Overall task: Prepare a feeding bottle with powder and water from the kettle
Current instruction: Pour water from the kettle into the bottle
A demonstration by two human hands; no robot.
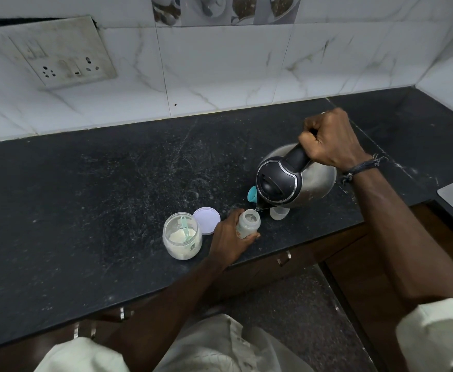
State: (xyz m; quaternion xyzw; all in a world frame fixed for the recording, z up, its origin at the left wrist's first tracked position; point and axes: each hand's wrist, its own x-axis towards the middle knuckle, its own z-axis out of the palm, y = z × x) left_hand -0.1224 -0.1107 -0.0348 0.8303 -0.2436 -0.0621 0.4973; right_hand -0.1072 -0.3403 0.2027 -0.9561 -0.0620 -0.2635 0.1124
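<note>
Steel kettle [297, 181], bottle [248, 224] in hands.

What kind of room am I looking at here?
Most likely a home kitchen: a black speckled stone countertop over wooden cabinets, white marble-look wall tiles with a wall socket plate, and a steel electric kettle.

A single wide-angle view is given, taken from head height and aimed forward and steeply down — the dark counter [91, 200] is seen from above, crossing the frame near to far. The tiled wall [220, 71] closes the far side; the wearer's shirt [214, 347] fills the near edge. Straight lines are bowed toward the edges.
</note>
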